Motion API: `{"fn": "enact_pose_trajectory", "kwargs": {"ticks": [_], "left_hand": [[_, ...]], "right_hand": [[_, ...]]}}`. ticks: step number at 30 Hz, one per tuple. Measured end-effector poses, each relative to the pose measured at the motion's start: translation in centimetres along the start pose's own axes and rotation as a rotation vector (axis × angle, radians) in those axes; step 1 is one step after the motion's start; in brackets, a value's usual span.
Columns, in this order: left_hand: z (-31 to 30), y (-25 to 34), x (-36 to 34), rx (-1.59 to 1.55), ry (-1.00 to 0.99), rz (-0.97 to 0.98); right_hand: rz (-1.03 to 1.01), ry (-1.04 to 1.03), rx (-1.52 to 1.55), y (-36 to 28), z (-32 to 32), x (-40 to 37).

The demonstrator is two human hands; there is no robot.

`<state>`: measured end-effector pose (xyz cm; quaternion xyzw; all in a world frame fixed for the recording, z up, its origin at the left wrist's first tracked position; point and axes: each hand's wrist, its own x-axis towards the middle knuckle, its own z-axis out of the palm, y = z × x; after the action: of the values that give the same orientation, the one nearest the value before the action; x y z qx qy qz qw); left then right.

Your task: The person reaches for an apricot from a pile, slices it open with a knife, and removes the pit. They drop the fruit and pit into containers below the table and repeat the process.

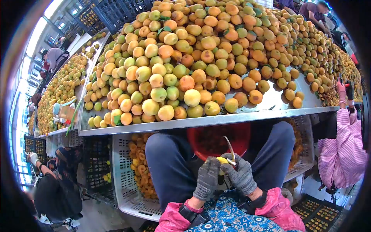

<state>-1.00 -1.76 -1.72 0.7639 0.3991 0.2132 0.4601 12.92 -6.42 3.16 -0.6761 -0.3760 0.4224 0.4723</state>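
In front of my lap, my left hand [208, 178], in a grey knit glove, is closed around a yellow apricot [222, 160]. My right hand [240, 176], gloved the same way, grips a small metal tool [229, 146] whose thin curved end sticks up past the fruit. The fingers of both hands meet at the apricot, and the tool's lower part is hidden in the right glove. Just beyond the hands, a red tub [247, 136] sits between my knees, with dark contents inside. Above it, a heap of whole apricots [192, 98] spreads over a metal table [181, 124].
White crates [120, 185] flank my legs, with opened apricots [143, 174] inside. A person in a pink checked sleeve [343, 147] works at the right, another person [58, 185] sits at the left. Black crates [116, 15] stand behind the heap; black trays [320, 210] lie low at right.
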Motion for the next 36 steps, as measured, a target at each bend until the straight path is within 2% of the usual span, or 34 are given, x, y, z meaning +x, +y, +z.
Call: {"fn": "enact_pose_trajectory", "kwargs": {"ticks": [1,2,4,8,10,12,14,16,18,19,25,29,31,32,34,35,36], "left_hand": [[-0.3,-0.4,0.1,0.025,-0.135,-0.138],[-0.2,-0.8,0.0,0.024,-0.138,-0.140],[0.4,-1.6,-0.4,0.241,-0.030,0.059],[1.1,-1.2,0.6,0.295,0.053,0.163],[1.7,-0.9,1.2,0.333,0.341,0.382],[2.2,-0.7,1.4,0.278,0.332,0.310],[2.3,0.0,1.5,-0.141,0.286,-0.046],[2.2,-0.2,1.5,-0.161,0.308,-0.085],[2.3,-1.0,1.7,-0.037,0.291,-0.068],[2.6,-1.7,1.8,0.040,0.373,0.113],[3.0,-1.9,2.1,-0.170,0.311,-0.113],[3.2,-2.3,2.6,-0.242,0.285,-0.132],[2.7,-2.2,2.6,0.146,0.214,-0.050],[2.5,-2.0,2.8,0.145,0.221,-0.039],[2.1,-0.9,2.8,-0.074,0.237,-0.066],[3.4,-2.4,2.1,-0.204,0.267,-0.023],[3.4,-2.6,1.9,-0.207,0.271,-0.015]], "right_hand": [[0.003,0.001,0.002,0.2,0.0,-0.1],[-0.007,-0.017,-0.021,0.5,-0.1,-0.1],[-0.008,-0.036,-0.048,0.7,-0.1,-0.3],[0.128,0.047,0.173,1.6,0.7,0.0],[0.175,0.089,0.253,3.0,1.3,0.4],[0.230,0.184,0.395,3.1,2.3,0.7],[0.247,0.203,0.407,3.2,2.5,0.9],[0.297,0.203,0.479,4.4,3.1,1.1],[0.305,0.216,0.493,4.6,3.3,1.3],[0.334,0.223,0.468,4.3,3.3,1.4],[0.458,0.248,0.654,4.8,3.7,2.1],[0.354,0.261,0.410,5.2,3.3,2.7],[0.303,0.277,0.310,4.6,3.1,2.7],[0.253,0.308,0.301,4.3,2.9,2.4],[0.199,0.342,0.289,4.1,2.7,2.2],[0.183,0.351,0.306,4.1,2.6,2.2],[0.164,0.360,0.324,4.0,2.5,2.2]]}}
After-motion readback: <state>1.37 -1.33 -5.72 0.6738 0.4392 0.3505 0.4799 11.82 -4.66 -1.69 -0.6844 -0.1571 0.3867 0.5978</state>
